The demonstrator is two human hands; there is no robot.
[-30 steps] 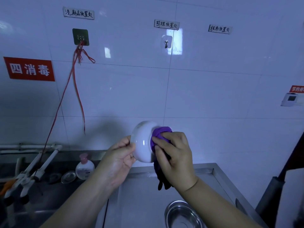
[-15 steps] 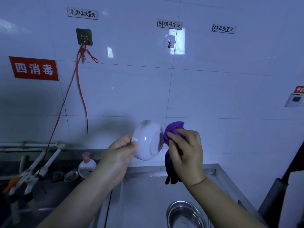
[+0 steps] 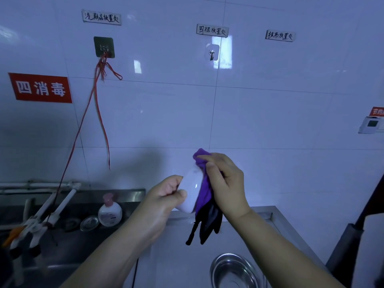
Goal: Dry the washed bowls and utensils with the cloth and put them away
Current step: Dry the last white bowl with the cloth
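A small white ceramic bowl (image 3: 190, 192) is held up in the air in front of the white tiled wall (image 3: 270, 113), tipped on its side so its mouth faces right. The left hand (image 3: 164, 196) grips it from the left, thumb curled over the near rim and fingers wrapped behind the base. The right hand (image 3: 225, 181) sits just right of the bowl, its fingers bunched round a purple cloth (image 3: 202, 179) and pressing that cloth against the bowl's open side. A fold of the cloth pokes out above the right fingers, and its darker, nearly black tail hangs down below both hands, over the stainless steel counter (image 3: 268, 213). Lower and nearer, at the bottom edge of the view, a shiny round steel bowl (image 3: 230, 271) rests on that counter, well apart from the hands. To the left, near the dark sink, a clear soap bottle with a pink pump (image 3: 109, 210) stands upright. Red strings (image 3: 97, 96) hang from a square wall hook (image 3: 104, 47).
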